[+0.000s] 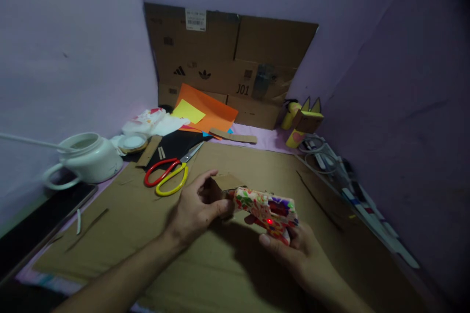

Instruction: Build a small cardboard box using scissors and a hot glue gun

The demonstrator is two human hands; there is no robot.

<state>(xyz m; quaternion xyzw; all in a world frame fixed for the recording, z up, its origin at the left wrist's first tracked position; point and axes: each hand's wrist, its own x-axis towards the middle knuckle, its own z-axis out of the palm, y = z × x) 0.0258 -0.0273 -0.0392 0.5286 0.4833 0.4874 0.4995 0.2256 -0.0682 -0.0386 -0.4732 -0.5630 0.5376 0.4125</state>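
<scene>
In the middle of the head view, my right hand (293,249) is wrapped round the grip of a flower-patterned hot glue gun (253,203) with a small red light lit on its side. Its nozzle end points left, towards my left hand (198,205). That hand is closed on a brown cardboard piece (228,181), thumb to the near side and fingers behind. The nozzle tip meets or nearly meets the cardboard; my left thumb partly hides the spot. Both hands are above a large cardboard sheet (176,264).
Red-and-yellow-handled scissors (172,176) lie open-bladed left of my hands. A white pot (90,161) stands at far left by a dark flat device (47,220). Orange paper (213,107) and a cardboard strip (233,136) are at the back. Cables (321,156) and markers (367,212) line the right.
</scene>
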